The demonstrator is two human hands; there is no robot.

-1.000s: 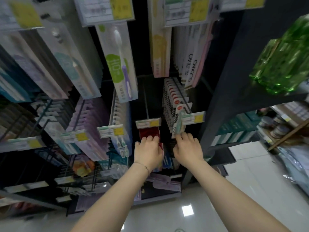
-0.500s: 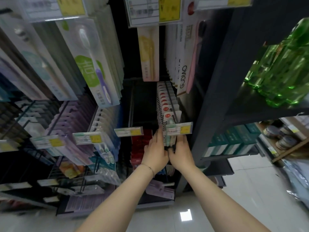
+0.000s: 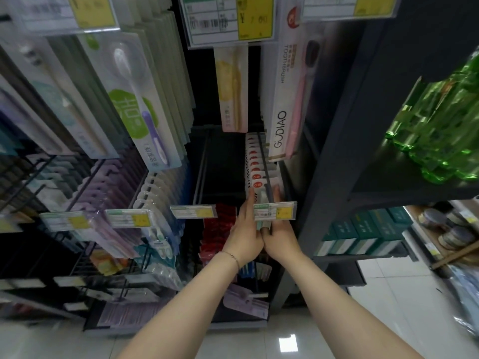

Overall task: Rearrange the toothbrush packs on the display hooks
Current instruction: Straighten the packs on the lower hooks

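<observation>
A row of white toothbrush packs with red dots point(image 3: 256, 167) hangs on a dark hook point(image 3: 265, 164) with a price tag point(image 3: 274, 210) at its tip. My left hand point(image 3: 245, 229) and my right hand point(image 3: 278, 229) sit side by side under that tag. Together they hold the front pack point(image 3: 261, 193) of the row from both sides, fingers reaching up along its edges. Red packs point(image 3: 219, 226) hang on the hook to the left, behind my left hand.
Larger toothbrush packs point(image 3: 134, 99) hang above and to the left. A GUDIAO pack point(image 3: 285, 99) hangs above the hook. A dark shelf upright point(image 3: 337, 151) stands right of my hands, with green bottles point(image 3: 440, 120) and teal boxes point(image 3: 368, 229) beyond.
My left hand left the red packs and moved right to join my right hand. Both hands rose to the front white pack under the price tag.
</observation>
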